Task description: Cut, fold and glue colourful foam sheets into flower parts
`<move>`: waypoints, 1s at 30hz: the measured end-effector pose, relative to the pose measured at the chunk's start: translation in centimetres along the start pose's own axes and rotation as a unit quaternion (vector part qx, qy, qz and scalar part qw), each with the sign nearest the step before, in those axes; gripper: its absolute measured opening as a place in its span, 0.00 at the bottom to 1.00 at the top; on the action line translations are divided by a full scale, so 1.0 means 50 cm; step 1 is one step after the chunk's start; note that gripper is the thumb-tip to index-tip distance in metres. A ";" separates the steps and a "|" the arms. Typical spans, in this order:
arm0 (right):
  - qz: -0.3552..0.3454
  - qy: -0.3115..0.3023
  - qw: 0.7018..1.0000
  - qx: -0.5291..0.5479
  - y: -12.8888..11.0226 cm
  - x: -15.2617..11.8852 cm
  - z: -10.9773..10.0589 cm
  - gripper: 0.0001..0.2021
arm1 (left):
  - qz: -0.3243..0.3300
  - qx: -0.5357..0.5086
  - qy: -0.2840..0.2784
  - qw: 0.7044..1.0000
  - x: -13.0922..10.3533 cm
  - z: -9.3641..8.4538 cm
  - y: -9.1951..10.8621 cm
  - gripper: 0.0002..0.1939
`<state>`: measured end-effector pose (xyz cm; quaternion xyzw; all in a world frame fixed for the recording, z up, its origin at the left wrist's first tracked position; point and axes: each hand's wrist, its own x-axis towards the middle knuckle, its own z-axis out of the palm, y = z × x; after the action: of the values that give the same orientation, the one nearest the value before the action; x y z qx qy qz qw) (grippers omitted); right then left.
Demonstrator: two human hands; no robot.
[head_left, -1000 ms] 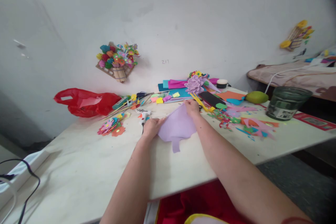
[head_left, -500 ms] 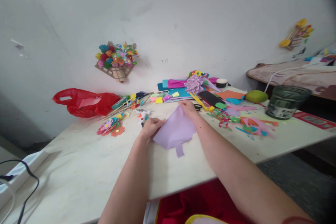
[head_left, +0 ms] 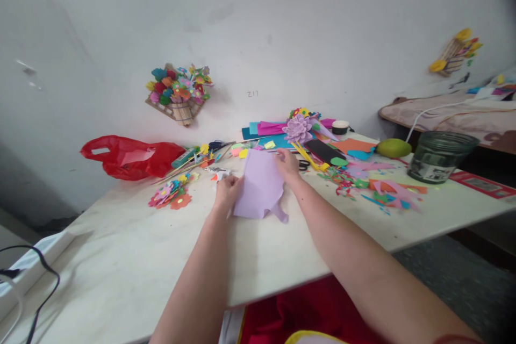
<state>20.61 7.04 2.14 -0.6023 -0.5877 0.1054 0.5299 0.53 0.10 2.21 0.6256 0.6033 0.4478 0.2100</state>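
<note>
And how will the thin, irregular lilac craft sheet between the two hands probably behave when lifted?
The lilac sheet will probably feel light, since it looks thin. It may flop, because its narrow lower strip curves. That strip could tear first, being much narrower than the rest.

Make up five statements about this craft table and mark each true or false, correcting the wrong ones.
1. The left hand is at one edge of a thin lilac sheet. True.
2. The right hand holds the red plastic bag. False: it touches the lilac sheet; the bag lies on the table's left side.
3. An oval yellow-green object sits left of the dark green see-through jar. True.
4. The many-petalled lilac flower hangs on the wall. False: it is among the materials at the table's back.
5. A multicoloured flower bouquet is on the wall. True.
</note>
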 end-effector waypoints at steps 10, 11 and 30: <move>0.153 -0.257 0.921 0.251 -0.030 -0.051 0.015 0.13 | -0.032 0.040 0.172 0.984 0.021 -0.008 -0.024 0.15; 0.157 -0.286 0.908 0.265 -0.036 -0.059 0.016 0.12 | -0.037 0.051 0.183 0.981 0.021 -0.009 -0.024 0.15; 0.072 -0.217 0.915 0.333 -0.049 -0.064 0.026 0.15 | -0.033 -0.029 0.210 0.977 0.023 -0.013 -0.025 0.11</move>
<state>17.26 4.47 1.86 -0.3938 -0.5745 0.4609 0.5500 -0.84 1.22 1.91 0.4915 0.6410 0.5791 0.1109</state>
